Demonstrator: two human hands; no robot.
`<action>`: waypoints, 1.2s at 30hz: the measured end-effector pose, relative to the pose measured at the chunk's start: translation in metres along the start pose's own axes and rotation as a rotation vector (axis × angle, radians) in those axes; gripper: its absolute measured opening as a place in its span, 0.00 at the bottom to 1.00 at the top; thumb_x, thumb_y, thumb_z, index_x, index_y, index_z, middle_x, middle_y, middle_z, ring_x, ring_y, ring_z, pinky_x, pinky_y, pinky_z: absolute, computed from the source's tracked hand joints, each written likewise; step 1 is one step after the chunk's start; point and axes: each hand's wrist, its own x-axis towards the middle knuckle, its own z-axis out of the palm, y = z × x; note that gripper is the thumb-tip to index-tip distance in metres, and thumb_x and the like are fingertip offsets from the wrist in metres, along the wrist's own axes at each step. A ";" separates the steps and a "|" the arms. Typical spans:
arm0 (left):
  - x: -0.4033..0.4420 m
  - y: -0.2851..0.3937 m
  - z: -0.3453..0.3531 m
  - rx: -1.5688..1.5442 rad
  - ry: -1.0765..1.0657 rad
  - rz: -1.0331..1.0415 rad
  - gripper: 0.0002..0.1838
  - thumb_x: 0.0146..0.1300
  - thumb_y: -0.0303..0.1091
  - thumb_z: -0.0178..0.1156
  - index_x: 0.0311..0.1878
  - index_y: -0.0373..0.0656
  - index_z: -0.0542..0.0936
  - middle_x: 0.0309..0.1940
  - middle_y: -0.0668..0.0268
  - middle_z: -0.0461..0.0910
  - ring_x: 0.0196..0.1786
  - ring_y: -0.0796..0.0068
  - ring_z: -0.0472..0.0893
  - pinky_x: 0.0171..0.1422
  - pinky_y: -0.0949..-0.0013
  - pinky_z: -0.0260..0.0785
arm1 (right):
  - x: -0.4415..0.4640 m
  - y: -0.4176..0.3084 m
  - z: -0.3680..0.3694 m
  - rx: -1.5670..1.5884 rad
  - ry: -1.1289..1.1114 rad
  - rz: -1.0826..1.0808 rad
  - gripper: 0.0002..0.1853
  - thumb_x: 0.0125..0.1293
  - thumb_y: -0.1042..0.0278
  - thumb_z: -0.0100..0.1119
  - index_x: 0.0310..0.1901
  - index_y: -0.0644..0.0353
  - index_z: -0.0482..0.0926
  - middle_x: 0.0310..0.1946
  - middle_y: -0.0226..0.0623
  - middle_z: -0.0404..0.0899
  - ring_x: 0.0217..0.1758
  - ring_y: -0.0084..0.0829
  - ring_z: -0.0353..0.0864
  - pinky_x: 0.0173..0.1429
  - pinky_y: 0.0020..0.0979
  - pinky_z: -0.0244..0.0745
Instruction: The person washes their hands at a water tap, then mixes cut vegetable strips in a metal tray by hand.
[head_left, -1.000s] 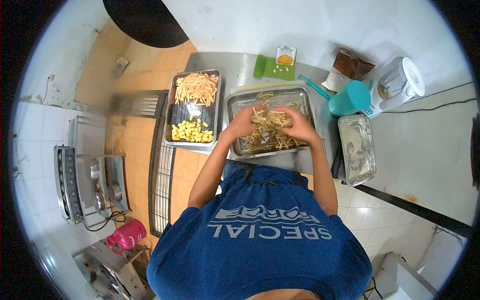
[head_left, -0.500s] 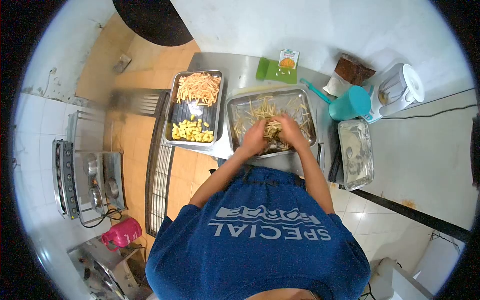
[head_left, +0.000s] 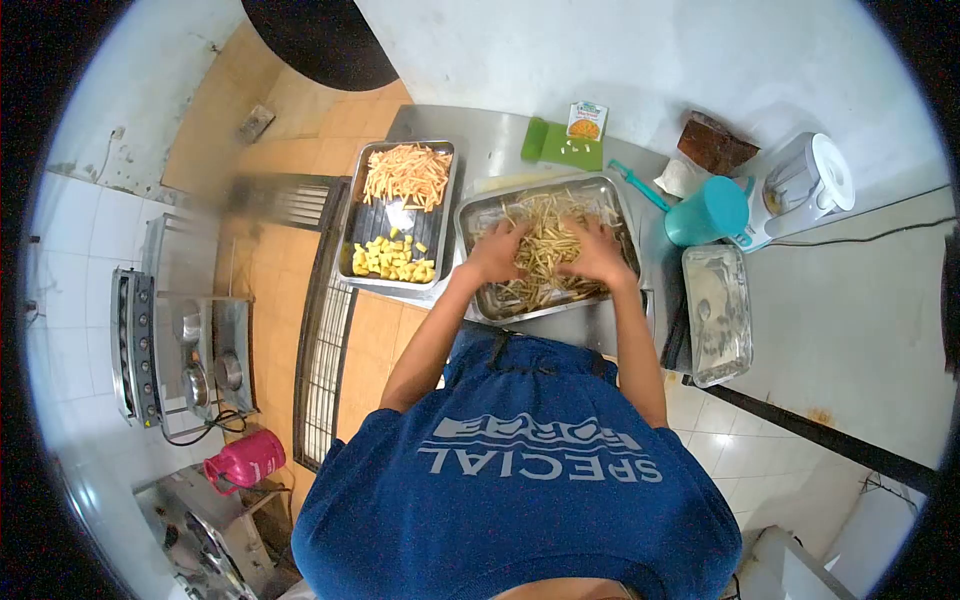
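Note:
A metal tray (head_left: 470, 295) on the steel counter holds a loose heap of thin, pale brown-green strips (head_left: 545, 245). My left hand (head_left: 497, 252) rests at the left side of the heap, its fingers spread against the strips. On the other side, my right hand (head_left: 598, 252) has its fingers spread too, touching the strips. Both hands are inside the tray's rim, apart from each other, with the heap between them. To the left stands a dark tray (head_left: 375, 225) with orange strips (head_left: 408, 176) at its far end and yellow chunks (head_left: 393, 260) nearer.
Behind the tray lie a green board (head_left: 560, 150) and a small packet (head_left: 587, 120). On the right are a teal jug (head_left: 708, 212), a brown bag (head_left: 716, 145), a blender (head_left: 800, 185) and a floured metal tray (head_left: 718, 315). A pink gas cylinder (head_left: 245, 460) stands lower left.
My hands came together over the strips near the tray's front, then moved apart with fingers spread. The strips have gone from scattered to heaped in the middle. The view has shifted slightly.

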 end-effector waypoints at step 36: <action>-0.007 0.018 -0.011 -0.448 0.143 0.092 0.33 0.50 0.26 0.69 0.64 0.39 0.76 0.57 0.46 0.79 0.58 0.41 0.79 0.61 0.48 0.74 | 0.003 0.013 0.007 0.564 0.080 -0.281 0.33 0.57 0.78 0.66 0.68 0.55 0.75 0.69 0.52 0.72 0.69 0.48 0.75 0.73 0.40 0.68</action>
